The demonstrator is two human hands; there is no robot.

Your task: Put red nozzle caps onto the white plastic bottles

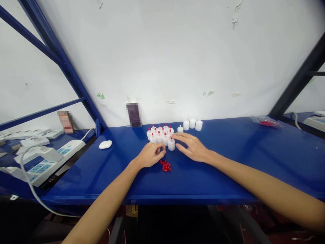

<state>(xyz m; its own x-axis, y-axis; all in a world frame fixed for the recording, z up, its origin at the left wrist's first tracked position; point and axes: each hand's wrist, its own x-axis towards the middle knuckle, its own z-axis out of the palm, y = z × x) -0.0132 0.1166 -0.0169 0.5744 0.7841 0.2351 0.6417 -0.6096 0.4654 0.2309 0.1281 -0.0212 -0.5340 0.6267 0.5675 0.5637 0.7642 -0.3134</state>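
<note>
Several small white bottles with red caps (159,133) stand bunched together on the blue table (228,162). My left hand (150,155) rests just in front of them with its fingers curled; whether they hold anything is hidden. My right hand (191,147) lies flat with fingers stretched out, its fingertips against a white bottle (171,144) at the front of the bunch. A little heap of loose red caps (165,166) lies just below my left hand. Further back, several white bottles without caps (190,125) stand near the wall.
A white oval object (105,144) lies on the table's left part. A dark upright object (133,114) leans on the wall. A clear bag with red pieces (266,121) sits at the far right. White power strips (43,156) fill the neighbouring table on the left.
</note>
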